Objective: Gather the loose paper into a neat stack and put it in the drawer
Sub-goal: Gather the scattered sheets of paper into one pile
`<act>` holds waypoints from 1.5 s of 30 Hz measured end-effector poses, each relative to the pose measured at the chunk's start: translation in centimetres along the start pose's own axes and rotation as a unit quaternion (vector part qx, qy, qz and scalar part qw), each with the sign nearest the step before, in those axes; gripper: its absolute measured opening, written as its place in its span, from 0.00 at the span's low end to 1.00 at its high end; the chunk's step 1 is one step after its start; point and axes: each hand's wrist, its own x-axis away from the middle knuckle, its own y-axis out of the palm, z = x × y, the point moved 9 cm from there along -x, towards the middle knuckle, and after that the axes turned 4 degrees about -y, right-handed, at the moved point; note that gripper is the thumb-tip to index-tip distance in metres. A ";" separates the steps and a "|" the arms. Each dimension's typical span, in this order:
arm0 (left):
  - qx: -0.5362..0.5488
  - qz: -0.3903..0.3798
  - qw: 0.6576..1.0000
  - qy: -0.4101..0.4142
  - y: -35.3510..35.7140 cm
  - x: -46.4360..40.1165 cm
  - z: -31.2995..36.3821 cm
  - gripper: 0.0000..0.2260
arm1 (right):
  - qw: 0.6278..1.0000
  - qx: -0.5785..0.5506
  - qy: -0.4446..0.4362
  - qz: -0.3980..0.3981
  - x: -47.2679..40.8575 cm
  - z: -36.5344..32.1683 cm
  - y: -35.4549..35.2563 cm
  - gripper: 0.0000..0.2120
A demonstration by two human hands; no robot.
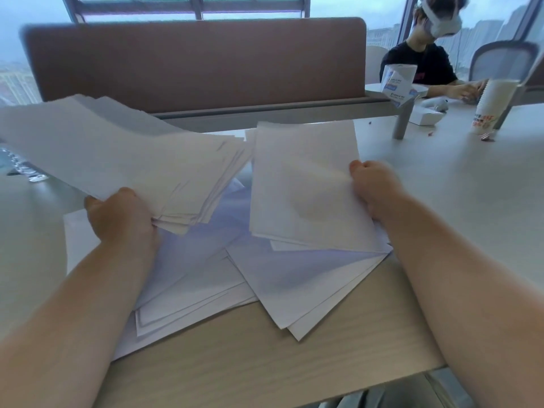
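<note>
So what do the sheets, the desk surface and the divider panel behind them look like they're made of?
Sheets in the left hand: thin white office paper, matte; they bend and fan at the edges. Desk: pale wood-grain top, probably laminate, low sheen; faint streaks of grain show. Divider panel: brownish, apparently fabric-covered, matte with soft rounded corners.

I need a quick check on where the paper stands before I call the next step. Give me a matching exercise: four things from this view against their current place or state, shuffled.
Things:
1. thick bundle of sheets
2. few sheets
3. scattered sheets
4. paper cups

States:
A. lying fanned out on the desk
B. pinched at the right edge by the right hand
C. stacked, standing at the far right of the desk
D. gripped and lifted by the left hand

Pairs: 1-D, 2-B, 3-A, 4-C
</note>
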 end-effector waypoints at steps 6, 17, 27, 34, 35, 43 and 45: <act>0.008 -0.026 0.999 0.032 0.3 0.4 0.7 0.23 | 0.986 -0.159 0.049 0.010 0.2 0.2 0.1 0.14; -0.203 -0.281 0.936 0.056 6.6 4.6 -0.5 0.14 | 0.985 -0.162 -0.052 -0.033 2.4 -3.1 2.5 0.11; -0.149 -0.393 0.907 -0.021 7.6 7.4 -1.7 0.05 | 0.975 -0.212 0.011 -0.064 4.0 -2.6 5.1 0.07; -0.095 -0.434 0.889 -0.113 7.5 8.4 -2.8 0.19 | 0.970 -0.221 -0.044 -0.090 4.6 -4.1 5.1 0.16; -0.098 -0.447 0.881 -0.119 7.6 8.9 -2.8 0.17 | 0.969 -0.223 -0.063 -0.087 4.6 -4.4 4.9 0.17; -0.076 -0.378 0.918 -0.095 7.3 6.5 -1.8 0.12 | 0.969 -0.218 -0.066 -0.091 4.5 -5.1 4.5 0.07; -0.024 -0.349 0.930 -0.115 6.8 5.6 -1.8 0.13 | 0.989 -0.095 -0.089 -0.073 3.9 -4.8 4.2 0.10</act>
